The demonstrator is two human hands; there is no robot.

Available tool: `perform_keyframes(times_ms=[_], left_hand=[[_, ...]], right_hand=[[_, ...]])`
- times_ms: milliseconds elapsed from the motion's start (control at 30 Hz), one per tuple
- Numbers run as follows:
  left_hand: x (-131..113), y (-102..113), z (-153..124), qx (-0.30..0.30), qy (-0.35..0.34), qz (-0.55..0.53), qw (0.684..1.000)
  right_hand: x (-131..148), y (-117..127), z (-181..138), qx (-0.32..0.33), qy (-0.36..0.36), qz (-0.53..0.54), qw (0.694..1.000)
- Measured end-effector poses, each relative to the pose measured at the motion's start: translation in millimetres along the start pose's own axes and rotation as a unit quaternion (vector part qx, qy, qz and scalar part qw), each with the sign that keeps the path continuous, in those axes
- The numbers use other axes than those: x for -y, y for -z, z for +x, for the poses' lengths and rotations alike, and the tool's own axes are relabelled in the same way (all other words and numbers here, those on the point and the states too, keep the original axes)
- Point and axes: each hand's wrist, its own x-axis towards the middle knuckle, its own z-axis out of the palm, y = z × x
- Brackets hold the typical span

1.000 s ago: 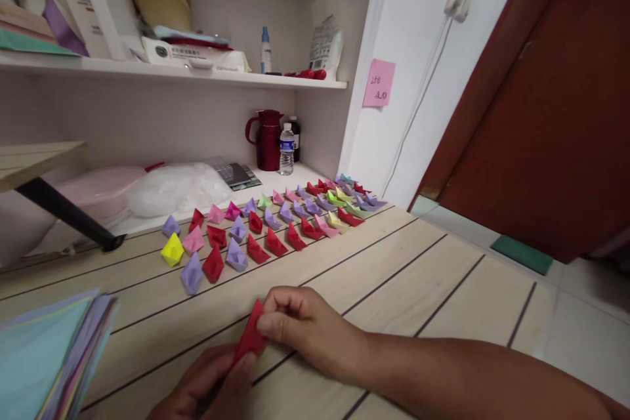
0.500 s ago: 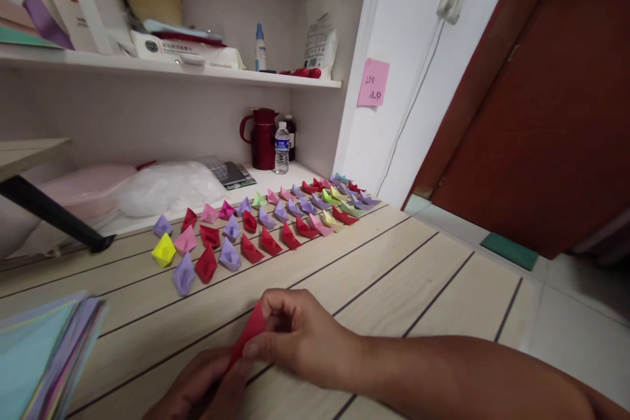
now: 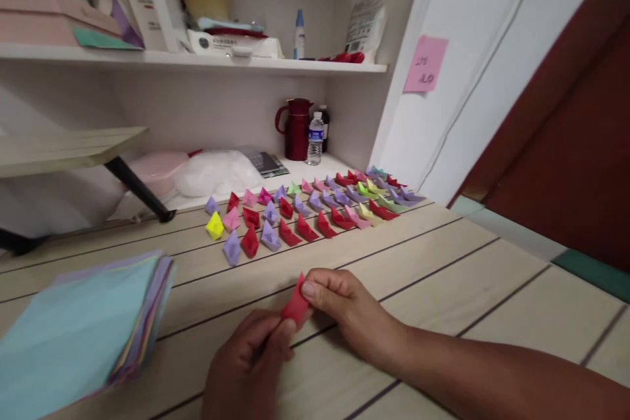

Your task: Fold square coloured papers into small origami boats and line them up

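Note:
Both hands pinch a small folded red paper piece (image 3: 296, 305) just above the pale wooden floor (image 3: 433, 262). My left hand (image 3: 249, 361) grips its lower end with curled fingers. My right hand (image 3: 344, 305) pinches its upper end between thumb and forefinger, the forearm reaching in from the right. Beyond the hands stand rows of several small folded paper boats (image 3: 305, 213) in red, purple, pink, green and yellow.
A stack of coloured paper sheets (image 3: 83, 328), light blue on top, lies at the lower left. A low table edge with a black leg (image 3: 132, 187) juts in at left. Shelves hold a red jug (image 3: 296, 128), a water bottle (image 3: 315, 139) and boxes. A dark red door (image 3: 566, 144) stands at right.
The view has swung to the left and the hands now sit nearer the middle. Both hands keep their hold on the red paper, which looks shorter and more bunched between the fingers.

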Motion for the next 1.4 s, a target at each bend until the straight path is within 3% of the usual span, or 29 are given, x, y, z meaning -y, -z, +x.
perform_keyframes(times_ms=[267,500,667,800,1000,1167,1400], left_hand=[[2,0,0,-0.004,0.000,-0.028,1.000],[0,-3,-2,-0.020,-0.007,0.008,1.000],[2,-4,-4,-0.016,0.000,-0.005,1.000],[3,-4,-2,0.004,-0.012,-0.024,1.000],[5,-3,3,-0.011,0.031,-0.055,0.998],[-2,-1,-1,-0.026,0.054,-0.015,0.998],[-3,-1,-5,-0.038,0.036,-0.020,0.998]], right_hand=[[-3,2,1,0.003,-0.010,-0.001,1.000],[1,5,0,0.002,-0.025,-0.046,0.999],[6,2,-2,0.008,-0.028,-0.018,0.999],[5,-1,-2,-0.008,-0.031,-0.003,0.999],[1,0,-1,-0.064,-0.044,0.005,0.997],[2,-1,-2,-0.058,-0.043,0.008,0.997],[5,0,-2,-0.038,-0.033,-0.029,0.998]])
